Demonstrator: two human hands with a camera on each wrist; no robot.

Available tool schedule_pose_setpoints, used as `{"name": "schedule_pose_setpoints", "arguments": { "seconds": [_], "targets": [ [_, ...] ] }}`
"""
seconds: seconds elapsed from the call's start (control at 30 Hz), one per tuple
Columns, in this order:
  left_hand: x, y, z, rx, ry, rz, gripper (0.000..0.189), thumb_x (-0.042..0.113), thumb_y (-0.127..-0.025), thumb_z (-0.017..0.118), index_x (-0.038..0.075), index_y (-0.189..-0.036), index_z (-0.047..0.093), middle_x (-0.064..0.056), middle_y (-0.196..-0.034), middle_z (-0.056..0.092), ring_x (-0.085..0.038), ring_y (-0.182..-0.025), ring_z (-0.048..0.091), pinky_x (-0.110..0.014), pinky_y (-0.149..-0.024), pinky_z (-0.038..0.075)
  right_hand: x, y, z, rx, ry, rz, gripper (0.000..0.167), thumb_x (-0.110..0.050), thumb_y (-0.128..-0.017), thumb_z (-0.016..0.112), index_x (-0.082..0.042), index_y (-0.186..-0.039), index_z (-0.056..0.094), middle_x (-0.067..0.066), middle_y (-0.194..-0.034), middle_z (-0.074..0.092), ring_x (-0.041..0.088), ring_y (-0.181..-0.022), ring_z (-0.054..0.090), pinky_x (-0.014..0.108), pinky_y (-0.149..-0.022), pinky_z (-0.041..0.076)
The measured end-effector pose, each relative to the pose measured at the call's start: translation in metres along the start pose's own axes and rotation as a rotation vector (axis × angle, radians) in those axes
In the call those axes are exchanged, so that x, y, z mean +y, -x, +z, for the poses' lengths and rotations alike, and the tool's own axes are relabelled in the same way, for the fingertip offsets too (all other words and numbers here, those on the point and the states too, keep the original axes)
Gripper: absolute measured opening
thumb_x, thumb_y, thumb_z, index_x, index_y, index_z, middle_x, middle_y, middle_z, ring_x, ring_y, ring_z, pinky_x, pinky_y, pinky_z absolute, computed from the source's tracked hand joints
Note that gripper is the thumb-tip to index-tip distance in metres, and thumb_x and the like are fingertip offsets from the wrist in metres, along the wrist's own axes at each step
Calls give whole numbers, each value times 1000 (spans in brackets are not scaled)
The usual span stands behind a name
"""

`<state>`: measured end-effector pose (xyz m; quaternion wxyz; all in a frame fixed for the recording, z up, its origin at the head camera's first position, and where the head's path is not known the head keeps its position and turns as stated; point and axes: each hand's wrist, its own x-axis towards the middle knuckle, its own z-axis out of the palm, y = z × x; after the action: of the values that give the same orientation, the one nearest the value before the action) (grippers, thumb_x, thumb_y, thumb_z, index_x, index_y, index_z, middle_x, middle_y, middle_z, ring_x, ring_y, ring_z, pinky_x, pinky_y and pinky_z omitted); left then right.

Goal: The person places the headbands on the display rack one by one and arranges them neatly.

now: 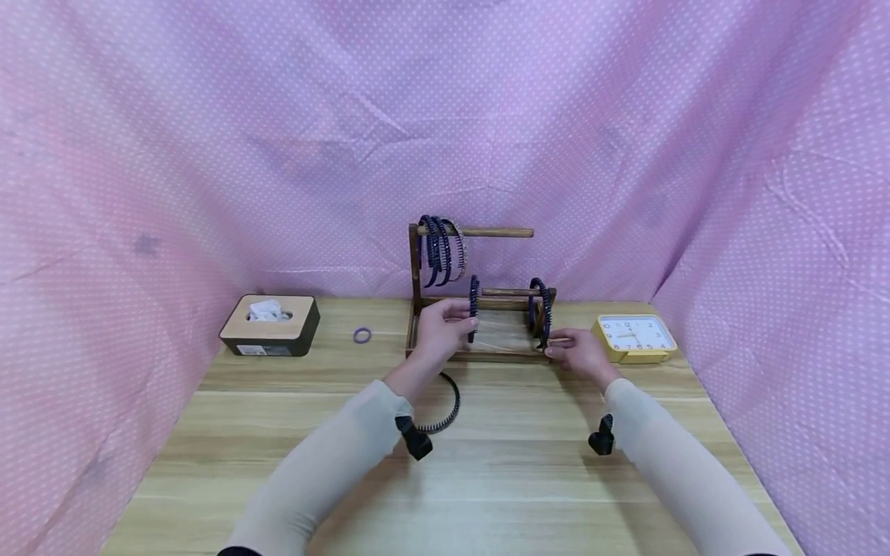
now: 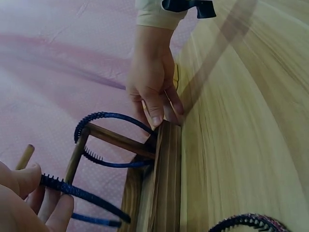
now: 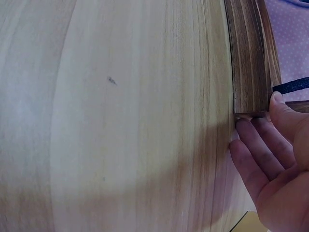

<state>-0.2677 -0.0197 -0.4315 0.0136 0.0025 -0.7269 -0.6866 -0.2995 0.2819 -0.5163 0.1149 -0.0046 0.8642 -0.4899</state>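
My left hand point(image 1: 439, 328) pinches a dark blue toothed headband point(image 1: 474, 309) between thumb and fingers, upright at the free left end of the lower bar point(image 1: 511, 292) of a wooden rack point(image 1: 412, 262). Whether the bar's tip is inside the band, I cannot tell. On that bar's right part hang dark headbands point(image 1: 545, 316). At the rack's front right corner, my right hand point(image 1: 577, 351) grips the base point(image 3: 251, 58), thumb on its upper edge and fingers around the end. Several headbands point(image 1: 434, 251), dark ones and a lighter one, hang on the upper bar point(image 1: 501, 232).
A toothed headband point(image 1: 456, 401) lies on the table point(image 1: 501, 479) in front of the rack, partly behind my left forearm. To the left are a purple ring point(image 1: 361, 335) and a tissue box point(image 1: 271, 324). A yellow clock point(image 1: 634, 336) stands right of my right hand. Pink dotted cloth surrounds the table.
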Motion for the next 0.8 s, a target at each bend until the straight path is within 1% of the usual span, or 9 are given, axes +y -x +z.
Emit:
{"name": "schedule_pose_setpoints", "arguments": {
  "seconds": [0.07,0.17,0.23,0.27,0.4,0.47,0.57,0.67,0.8],
  "targets": [
    [-1,-5,7,2,-17,7,31,-1,-87,79,2,-117,74,-13,-104,74,-16,-87,70,-25,-67,60,0,0,0,-5,2,-1,47,-10,-99,69,7,-140,55,28,-132,65,30,-107,72,39,-82,63],
    [-2,-13,18,-1,-46,26,30,1,-87,80,3,-116,75,-13,-104,75,-18,-88,72,-26,-72,61,-1,-1,0,-2,-1,6,46,-10,-99,68,5,-141,55,27,-133,65,30,-109,72,40,-83,63],
    [-1,-17,25,-12,-46,28,29,2,-87,80,3,-116,75,-13,-105,75,-21,-89,72,-32,-75,62,-1,-2,0,-1,-1,6,47,-11,-99,69,5,-141,54,27,-133,65,30,-110,71,40,-83,63],
    [-1,-19,29,-14,-49,25,30,2,-87,81,4,-116,75,-12,-105,75,-21,-90,72,-33,-76,63,-1,-2,0,0,-3,8,47,-11,-99,69,5,-141,55,27,-133,65,30,-110,71,40,-83,63],
    [0,-28,43,-17,-51,-9,30,5,-87,82,7,-116,76,-9,-105,74,-19,-92,70,-35,-75,63,-2,-2,0,-4,-5,11,49,-12,-99,70,6,-142,54,27,-133,65,31,-110,71,40,-83,63],
    [0,-31,50,-10,-61,-23,30,5,-87,82,8,-115,77,-8,-104,74,-18,-91,71,-33,-73,63,-2,-2,0,-4,-12,15,49,-12,-98,70,6,-141,54,27,-133,65,31,-109,72,41,-83,63],
    [0,-36,60,0,-60,-35,28,5,-87,82,7,-114,77,-9,-102,75,-20,-87,73,-37,-74,64,-2,-2,-1,1,-2,9,49,-12,-99,70,6,-141,54,27,-132,65,30,-109,72,40,-82,63],
    [0,-39,68,-1,-23,-56,28,2,-87,81,5,-115,76,-12,-103,75,-23,-86,74,-45,-80,64,-2,-2,-1,8,12,-2,49,-12,-98,70,7,-140,55,28,-130,66,27,-106,72,40,-81,63],
    [-4,-43,79,5,13,-86,28,2,-86,81,4,-114,76,-11,-103,75,-23,-86,75,-45,-80,64,0,-3,0,7,20,-4,48,-12,-98,70,7,-140,55,28,-130,66,25,-104,73,41,-82,63]
  ]
}}
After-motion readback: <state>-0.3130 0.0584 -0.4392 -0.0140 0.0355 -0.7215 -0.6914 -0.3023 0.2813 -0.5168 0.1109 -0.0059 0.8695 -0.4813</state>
